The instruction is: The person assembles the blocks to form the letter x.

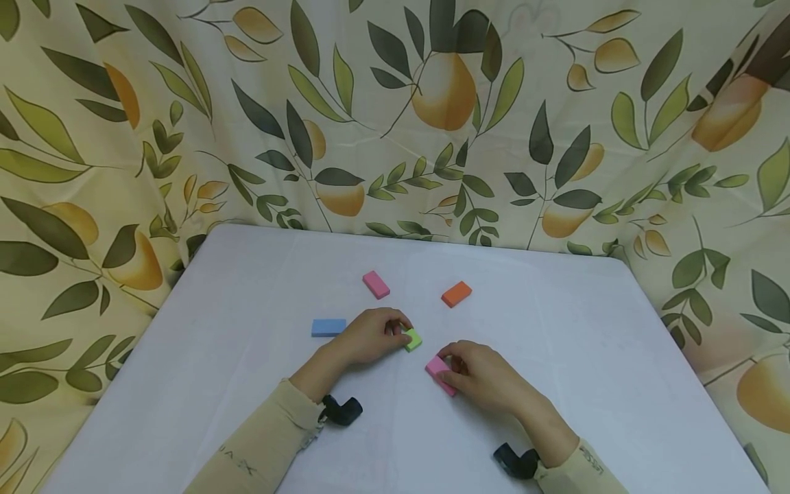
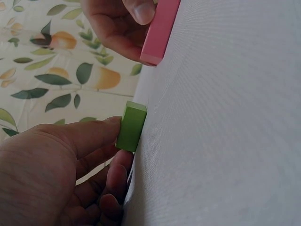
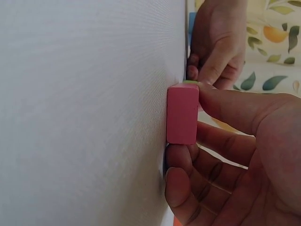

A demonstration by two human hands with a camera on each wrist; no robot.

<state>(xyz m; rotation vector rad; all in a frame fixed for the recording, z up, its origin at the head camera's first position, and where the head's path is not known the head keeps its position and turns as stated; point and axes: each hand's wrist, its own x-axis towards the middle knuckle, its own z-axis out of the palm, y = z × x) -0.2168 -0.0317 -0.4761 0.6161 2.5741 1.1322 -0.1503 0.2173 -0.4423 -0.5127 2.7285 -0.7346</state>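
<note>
Pinching a green block point(image 1: 414, 340), the left hand point(image 1: 374, 335) sits near the pink block point(image 1: 437, 368) the right hand point(image 1: 485, 375) grips.

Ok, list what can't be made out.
Head: left end of the green block, covered by the left hand.
Head: right sleeve print, too small to read.
Left wrist: one end of the pink block in the right hand, cut by the top edge.
Right wrist: most of the blue block, hidden behind the left hand.
</note>
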